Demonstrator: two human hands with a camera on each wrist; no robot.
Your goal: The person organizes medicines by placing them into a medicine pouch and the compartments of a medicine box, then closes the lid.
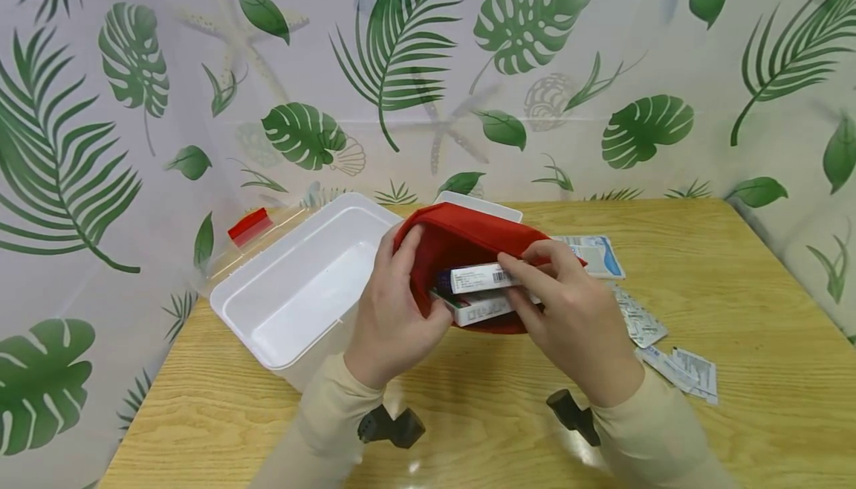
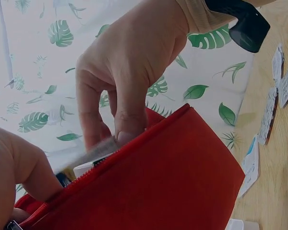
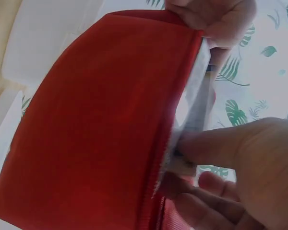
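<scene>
A red zippered pouch (image 1: 481, 223) is held up over the table with its mouth open. My left hand (image 1: 400, 318) grips the pouch at the left end of its mouth, fingers outside view behind the fabric and thumb near the boxes. Two small medicine boxes lie one above the other in the opening: a white and dark blue upper box (image 1: 473, 279) and a white lower box (image 1: 483, 309). The fingers of my right hand (image 1: 578, 318) reach into the mouth and pinch the upper box at its right end. In the right wrist view, the pouch (image 3: 96, 110) hides what lies deeper inside.
Left of the pouch stands a white plastic bin (image 1: 294, 325), with a clear lid bearing a red latch (image 1: 249, 227) behind it. On the right lie a white and blue packet (image 1: 607, 257), a blister pack (image 1: 640, 319) and small sachets (image 1: 697, 376). A patterned curtain (image 1: 428, 65) backs the table.
</scene>
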